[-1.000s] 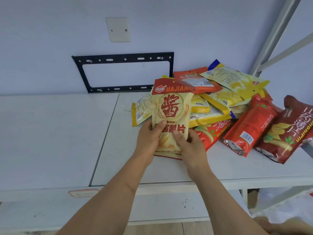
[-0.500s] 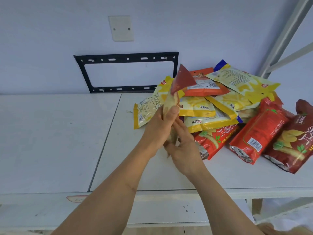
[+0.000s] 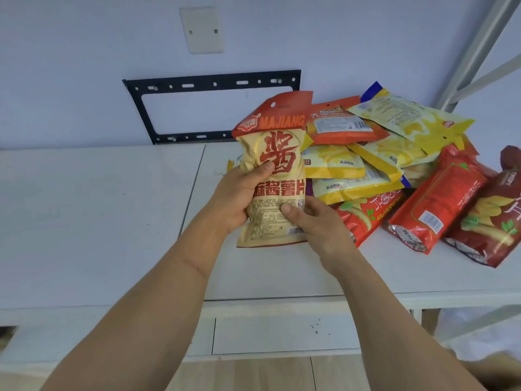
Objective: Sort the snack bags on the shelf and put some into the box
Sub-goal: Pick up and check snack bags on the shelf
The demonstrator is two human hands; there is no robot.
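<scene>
Two hands lift our sesame-sauce chip bag (image 3: pixel 272 176) above the shelf's (image 3: pixel 98 221) middle: left hand (image 3: pixel 239 198) gripping its waist, right hand (image 3: pixel 315 224) pinching the lower edge. Light, crinkly, crushable; hold the seams, we judge.

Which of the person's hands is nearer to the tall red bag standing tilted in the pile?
Right. The right hand grips the beige bag just left of the tall red bag; the left hand holds the beige bag's far side.
</scene>
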